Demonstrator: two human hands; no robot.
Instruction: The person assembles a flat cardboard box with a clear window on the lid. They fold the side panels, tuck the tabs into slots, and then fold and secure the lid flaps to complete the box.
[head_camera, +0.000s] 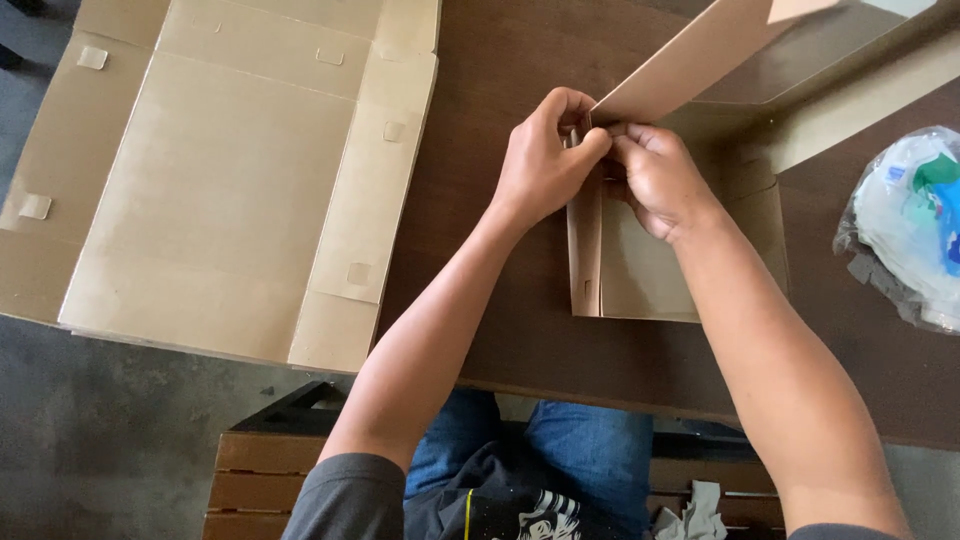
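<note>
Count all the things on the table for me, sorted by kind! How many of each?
Cardboard pieces: 2, the big flat sheet and the small box that the left hand and right hand are folding.
Plastic bags: 1, the clear bag at the right edge.
Total: 3

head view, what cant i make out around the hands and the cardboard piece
- Head view: the corner of the small cardboard piece pinched by the left hand and right hand is covered by the fingers.
- Its raised flap is cut off by the top edge.
- The plastic bag runs off the right edge; its contents are blurred.
</note>
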